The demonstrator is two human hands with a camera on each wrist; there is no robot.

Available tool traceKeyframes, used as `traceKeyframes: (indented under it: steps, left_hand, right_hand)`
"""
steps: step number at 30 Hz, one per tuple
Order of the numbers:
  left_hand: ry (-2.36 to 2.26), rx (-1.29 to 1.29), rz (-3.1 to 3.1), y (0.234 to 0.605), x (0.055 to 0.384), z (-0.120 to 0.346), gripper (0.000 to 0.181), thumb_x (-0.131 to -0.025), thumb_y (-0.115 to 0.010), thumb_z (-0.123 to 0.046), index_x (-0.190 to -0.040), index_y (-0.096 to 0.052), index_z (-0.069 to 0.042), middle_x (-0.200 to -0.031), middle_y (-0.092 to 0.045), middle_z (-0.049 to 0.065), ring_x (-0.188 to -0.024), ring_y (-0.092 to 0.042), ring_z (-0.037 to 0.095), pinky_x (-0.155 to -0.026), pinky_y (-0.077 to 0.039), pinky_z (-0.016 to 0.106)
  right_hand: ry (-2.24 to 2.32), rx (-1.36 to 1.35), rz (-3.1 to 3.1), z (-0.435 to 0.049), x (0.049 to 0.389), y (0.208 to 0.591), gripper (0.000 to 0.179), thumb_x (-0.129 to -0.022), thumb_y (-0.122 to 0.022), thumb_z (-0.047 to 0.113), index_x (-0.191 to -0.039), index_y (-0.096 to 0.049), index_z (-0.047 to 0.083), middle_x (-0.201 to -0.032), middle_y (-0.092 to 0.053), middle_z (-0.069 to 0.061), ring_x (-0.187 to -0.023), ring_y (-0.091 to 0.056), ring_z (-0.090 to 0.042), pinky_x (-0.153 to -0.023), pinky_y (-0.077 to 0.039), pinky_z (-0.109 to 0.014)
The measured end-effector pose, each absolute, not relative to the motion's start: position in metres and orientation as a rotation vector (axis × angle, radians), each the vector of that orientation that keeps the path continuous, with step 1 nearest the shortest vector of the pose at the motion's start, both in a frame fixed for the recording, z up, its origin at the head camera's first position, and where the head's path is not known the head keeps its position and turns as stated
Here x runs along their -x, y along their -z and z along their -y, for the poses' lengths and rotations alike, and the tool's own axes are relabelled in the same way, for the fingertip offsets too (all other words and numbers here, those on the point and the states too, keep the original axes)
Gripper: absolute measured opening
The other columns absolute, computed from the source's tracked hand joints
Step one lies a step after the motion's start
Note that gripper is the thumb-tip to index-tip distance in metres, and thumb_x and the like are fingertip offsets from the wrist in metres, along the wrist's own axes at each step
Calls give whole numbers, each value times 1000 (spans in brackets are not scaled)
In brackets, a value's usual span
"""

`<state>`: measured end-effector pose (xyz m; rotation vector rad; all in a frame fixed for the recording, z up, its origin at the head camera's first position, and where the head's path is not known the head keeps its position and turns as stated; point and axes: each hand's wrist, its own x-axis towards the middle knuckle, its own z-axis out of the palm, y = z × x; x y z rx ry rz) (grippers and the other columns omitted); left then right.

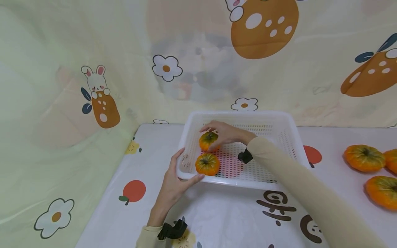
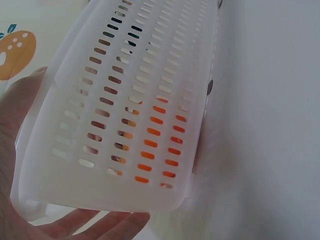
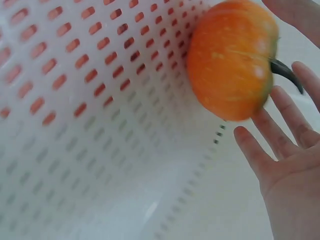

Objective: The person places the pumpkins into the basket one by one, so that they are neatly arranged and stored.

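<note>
Two orange pumpkins sit in the left part of a white perforated plastic basket [image 1: 263, 183]. The right hand [image 1: 226, 132] reaches over the farther pumpkin [image 1: 207, 140]. In the right wrist view, its loosely spread fingers lie beside the pumpkin [image 3: 232, 62] near the dark curved stem, with the thumb apart on the other side. Nearer the front rim lies the other pumpkin [image 1: 207, 164]. The left hand [image 1: 175, 181] holds the basket's front left corner, thumb over the front rim and fingers along the left side. Through the slots in the left wrist view, orange shows behind the basket wall [image 2: 135, 192].
More pumpkins lie on the tablecloth to the right, among them one pumpkin [image 1: 364, 158] farther back and another pumpkin [image 1: 383, 192] nearer. A printed cloth curtain [image 1: 201, 86] hangs right behind the basket and along the left side. Black straps cross both wrists.
</note>
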<state>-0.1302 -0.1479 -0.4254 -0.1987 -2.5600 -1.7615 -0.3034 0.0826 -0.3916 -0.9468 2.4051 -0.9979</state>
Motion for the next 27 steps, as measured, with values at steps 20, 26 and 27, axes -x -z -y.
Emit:
traceKeyframes:
  steps: [20, 26, 27]
  left_hand:
    - [1770, 125, 2550, 430, 129, 154, 98, -84, -90, -32, -162, -31, -23, -151, -55, 13, -119, -62, 33, -99, -55, 52]
    - [1789, 105, 2541, 429, 127, 158, 99, -84, -90, -30, -162, -31, -22, -149, -56, 14, -117, -62, 34, -96, -56, 49]
    - [1802, 109, 2539, 429, 127, 158, 99, -84, -90, -29, -162, -31, -22, -148, -56, 14, -117, -62, 34, -96, -56, 48]
  right_hand:
    - [1073, 943, -2613, -205, 227, 309, 72, -83, -91, 23, -146, -58, 12, -152, -50, -12, -142, -43, -38, -114, -33, -71]
    - [1127, 778, -2791, -268, 192, 310, 79, -77, -92, 13, -147, -57, 14, -156, -45, -12, -140, -41, -42, -104, -34, -80]
    - [1123, 733, -2823, -278, 186, 312, 79, -77, -92, 11, -148, -56, 14, -156, -44, -12, -139, -41, -43, -102, -35, -81]
